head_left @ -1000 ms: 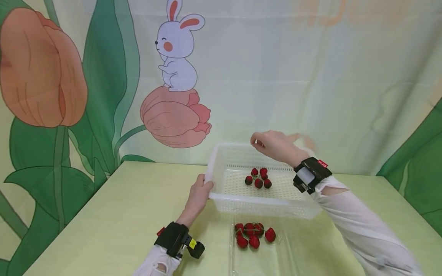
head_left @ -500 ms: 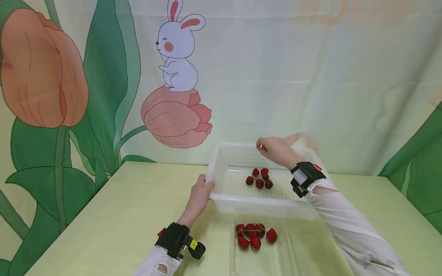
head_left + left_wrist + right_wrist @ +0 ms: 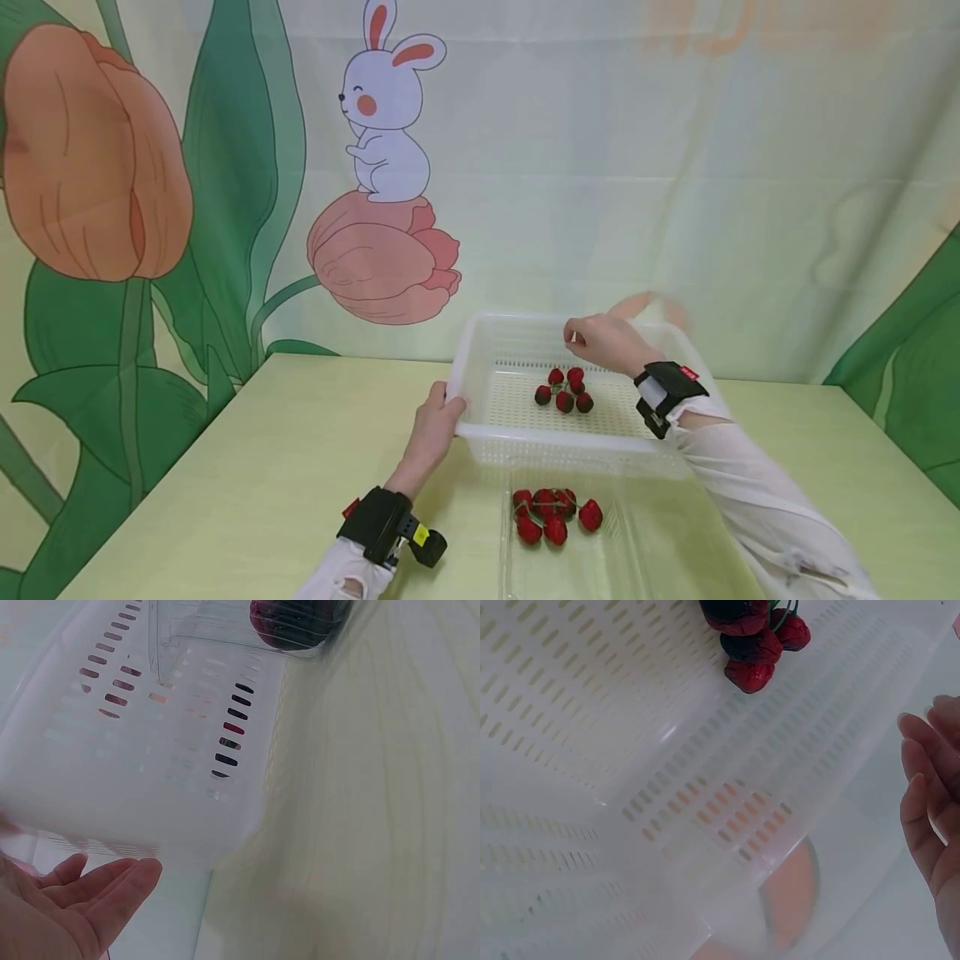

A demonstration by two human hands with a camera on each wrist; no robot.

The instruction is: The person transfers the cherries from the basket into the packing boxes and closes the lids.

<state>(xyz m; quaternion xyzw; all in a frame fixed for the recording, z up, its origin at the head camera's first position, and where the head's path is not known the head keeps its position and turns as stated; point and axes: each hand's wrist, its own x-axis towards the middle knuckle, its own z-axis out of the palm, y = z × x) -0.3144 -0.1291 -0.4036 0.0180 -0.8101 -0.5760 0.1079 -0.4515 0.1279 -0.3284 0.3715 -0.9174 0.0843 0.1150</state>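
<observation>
Basket (image 3: 577, 452) | left hand (image 3: 433, 423): grip clamped on it | right hand (image 3: 609, 343): grip apart | clear tray (image 3: 577, 575): head, left wrist views only

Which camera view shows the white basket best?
The head view: it takes in the white basket nearly whole, though the right hand and sleeve hide part. The left wrist view shows only some outside; the right wrist view, part of its inside.
</observation>
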